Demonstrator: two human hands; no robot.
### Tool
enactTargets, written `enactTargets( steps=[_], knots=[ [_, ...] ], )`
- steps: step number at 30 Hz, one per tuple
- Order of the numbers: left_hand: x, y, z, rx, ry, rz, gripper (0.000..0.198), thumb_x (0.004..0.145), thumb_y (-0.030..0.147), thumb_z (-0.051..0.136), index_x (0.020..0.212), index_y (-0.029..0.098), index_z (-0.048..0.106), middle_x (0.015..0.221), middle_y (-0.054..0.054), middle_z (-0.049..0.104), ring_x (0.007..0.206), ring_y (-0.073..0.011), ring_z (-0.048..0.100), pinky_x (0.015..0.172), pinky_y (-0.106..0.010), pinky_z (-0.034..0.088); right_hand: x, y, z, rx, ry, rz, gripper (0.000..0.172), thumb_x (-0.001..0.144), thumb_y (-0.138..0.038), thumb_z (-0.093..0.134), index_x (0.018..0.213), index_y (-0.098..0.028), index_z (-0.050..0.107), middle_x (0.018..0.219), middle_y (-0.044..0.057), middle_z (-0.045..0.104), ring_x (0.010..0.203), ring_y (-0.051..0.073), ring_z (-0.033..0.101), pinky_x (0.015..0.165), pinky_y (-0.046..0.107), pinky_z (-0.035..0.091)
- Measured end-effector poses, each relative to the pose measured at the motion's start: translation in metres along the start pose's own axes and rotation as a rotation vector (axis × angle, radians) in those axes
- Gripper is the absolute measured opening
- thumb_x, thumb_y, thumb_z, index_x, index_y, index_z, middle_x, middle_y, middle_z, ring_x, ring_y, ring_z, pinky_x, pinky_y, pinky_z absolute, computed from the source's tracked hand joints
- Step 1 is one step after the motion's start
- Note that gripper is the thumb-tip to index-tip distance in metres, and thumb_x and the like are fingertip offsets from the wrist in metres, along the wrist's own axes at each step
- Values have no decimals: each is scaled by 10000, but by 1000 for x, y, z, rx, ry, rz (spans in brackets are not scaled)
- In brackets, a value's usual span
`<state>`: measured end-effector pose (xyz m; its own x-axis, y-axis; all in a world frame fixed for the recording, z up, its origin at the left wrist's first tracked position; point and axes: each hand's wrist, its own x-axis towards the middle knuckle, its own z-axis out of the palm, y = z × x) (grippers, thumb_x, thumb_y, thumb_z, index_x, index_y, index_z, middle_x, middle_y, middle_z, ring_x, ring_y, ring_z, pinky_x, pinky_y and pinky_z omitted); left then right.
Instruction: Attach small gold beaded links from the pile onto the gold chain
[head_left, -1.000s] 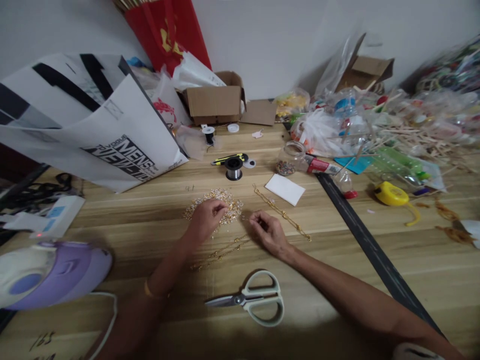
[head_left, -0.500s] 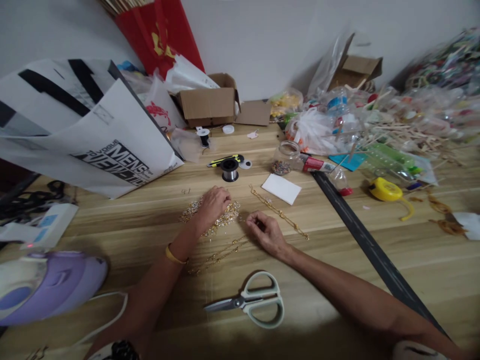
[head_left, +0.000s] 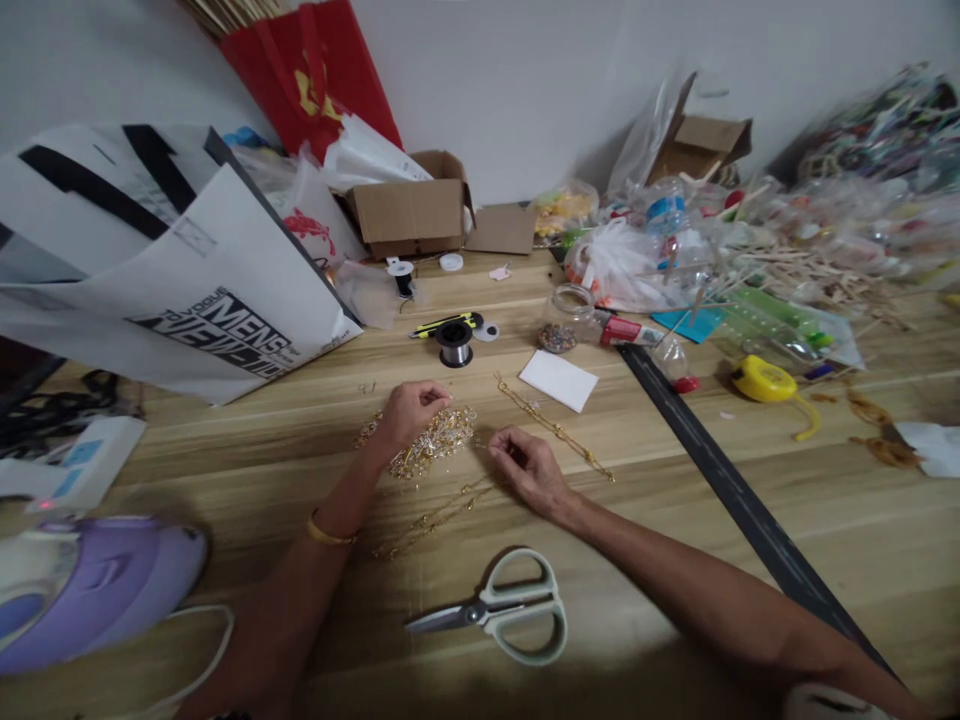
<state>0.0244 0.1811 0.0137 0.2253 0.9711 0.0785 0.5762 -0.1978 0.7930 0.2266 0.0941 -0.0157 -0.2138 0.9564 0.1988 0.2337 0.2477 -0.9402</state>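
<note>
My left hand (head_left: 405, 412) rests on a heap of small gold beads and links (head_left: 439, 440), its fingers curled in a pinch over the pieces. My right hand (head_left: 525, 465) lies just right of the heap with its fingers curled inward; what they hold is too small to name. A gold chain (head_left: 559, 432) stretches from behind my right hand toward the right. Another gold strand (head_left: 435, 517) trails across the wood below the heap toward my left wrist.
Scissors (head_left: 499, 608) lie near the front edge. A wire spool (head_left: 454, 342), yellow cutter (head_left: 442, 323), bead jar (head_left: 566, 318) and white card (head_left: 559, 380) sit behind. A black strip (head_left: 739, 500) runs diagonally at right. A paper bag (head_left: 172, 270) and a purple appliance (head_left: 97, 585) stand left.
My left hand has drawn back a little to the left over the heap, pulling gold pieces with it. My right hand has barely moved. The view has shifted slightly.
</note>
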Motion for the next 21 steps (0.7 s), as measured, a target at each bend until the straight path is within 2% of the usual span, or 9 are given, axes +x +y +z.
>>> enactTargets(
  steps=[5,12,16,19,21],
  knots=[
    [-7,6,-1,-322,7,-89,198,624,290,710,707,115,665,740,-71,719,697,-179,659,682,-276,498,0,-1,0,3,-5,-1,138,834,-275,504,760,-168,547,632,-13,504,561,96,439,507,200,352],
    [-11,1,-3,-427,5,-125,220,639,286,720,785,126,680,766,-69,732,739,-186,677,702,-283,507,0,1,1,18,7,6,152,834,-289,513,759,-163,549,626,-15,507,544,90,433,493,198,347],
    [-10,1,-1,-250,34,-65,163,678,248,677,784,125,691,794,-74,727,724,-181,661,701,-297,502,0,0,0,11,3,4,144,837,-279,509,761,-163,546,623,-17,503,545,90,436,497,198,351],
    [-9,3,-1,83,56,59,96,721,182,628,777,137,693,777,-70,709,714,-180,627,709,-312,477,0,-1,0,16,-11,6,143,839,-279,506,761,-165,544,623,-18,498,548,91,435,500,197,350],
    [-8,5,0,315,24,170,75,738,162,619,755,147,690,777,-72,690,763,-195,598,748,-330,452,0,-1,0,20,-19,9,143,842,-280,504,765,-166,544,627,-17,498,559,93,439,507,198,352]
  ],
)
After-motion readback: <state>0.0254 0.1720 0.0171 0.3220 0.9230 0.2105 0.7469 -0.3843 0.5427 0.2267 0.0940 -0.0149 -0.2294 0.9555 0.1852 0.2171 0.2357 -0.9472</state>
